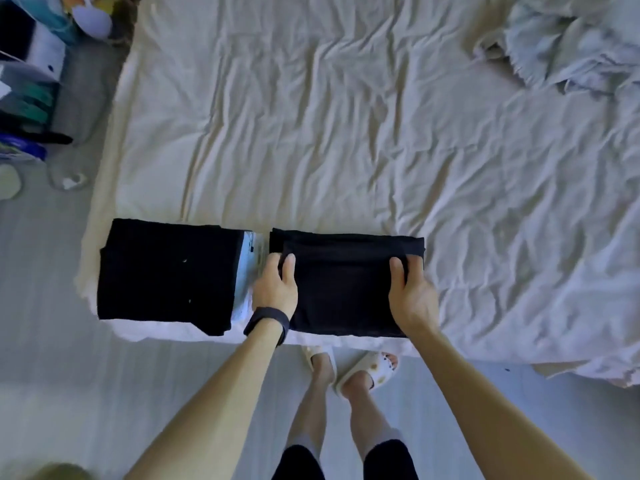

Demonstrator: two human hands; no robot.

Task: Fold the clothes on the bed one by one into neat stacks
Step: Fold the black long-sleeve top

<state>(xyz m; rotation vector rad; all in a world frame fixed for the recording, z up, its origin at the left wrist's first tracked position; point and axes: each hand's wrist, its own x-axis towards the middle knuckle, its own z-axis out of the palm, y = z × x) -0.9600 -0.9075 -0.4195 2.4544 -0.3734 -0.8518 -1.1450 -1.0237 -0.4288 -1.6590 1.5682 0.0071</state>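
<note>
Left hand (277,287) and right hand (412,301) are pinching the folded black garment (346,296) at nine and three o'clock, fingers probably tucked beneath.

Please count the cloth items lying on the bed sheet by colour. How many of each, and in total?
Black: 2 (stack top; garment held by left hand and right hand)
Pale blue: 2 (piece under stack top; crumpled heap, counted as one)
Total: 4

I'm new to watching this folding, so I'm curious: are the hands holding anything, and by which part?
Yes, the folded black garment. The left hand grips its left edge and the right hand its right edge, thumbs on top.
</note>
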